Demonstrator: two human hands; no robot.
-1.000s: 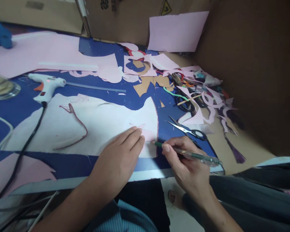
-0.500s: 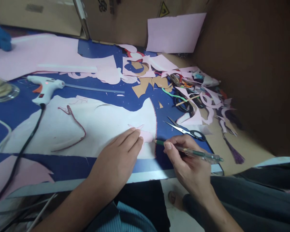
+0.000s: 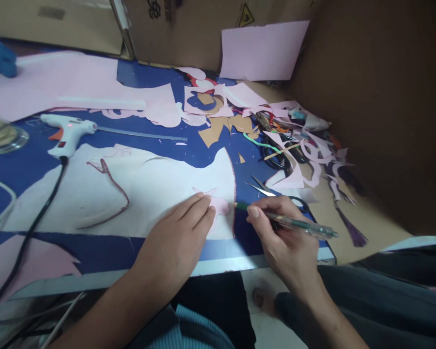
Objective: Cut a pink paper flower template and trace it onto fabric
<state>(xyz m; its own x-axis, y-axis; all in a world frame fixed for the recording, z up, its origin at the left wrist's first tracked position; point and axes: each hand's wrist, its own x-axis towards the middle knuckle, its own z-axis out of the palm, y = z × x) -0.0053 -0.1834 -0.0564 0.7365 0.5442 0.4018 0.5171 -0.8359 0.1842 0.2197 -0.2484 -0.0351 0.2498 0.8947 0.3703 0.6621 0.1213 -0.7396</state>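
My left hand (image 3: 179, 232) lies flat with fingers stretched out, pressing a small pink cut-out (image 3: 222, 207) onto a white sheet (image 3: 160, 194). The sheet carries a dark red stitched-looking line (image 3: 119, 186) and a similar line along its right edge. In my right hand (image 3: 287, 237) is a green pen (image 3: 298, 225) with a clear barrel, pinched between thumb and fingers. Its tip points left, by the sheet's right edge, close to the cut-out; whether it touches, I cannot tell. Small scissors (image 3: 263, 189) lie just beyond my right hand, partly hidden by it.
A white glue gun (image 3: 69, 131) with a glue stick and black cord (image 3: 45, 206) lies at the left. Pink and brown scraps (image 3: 212, 132) and tools pile up behind at the right. Cardboard walls (image 3: 370, 106) rise at the back and right. A purple tassel (image 3: 355, 232) lies on cardboard.
The pen tip has moved slightly right and up, off the pink cut-out's end, with my right hand shifting a little. My left hand has stayed in place.
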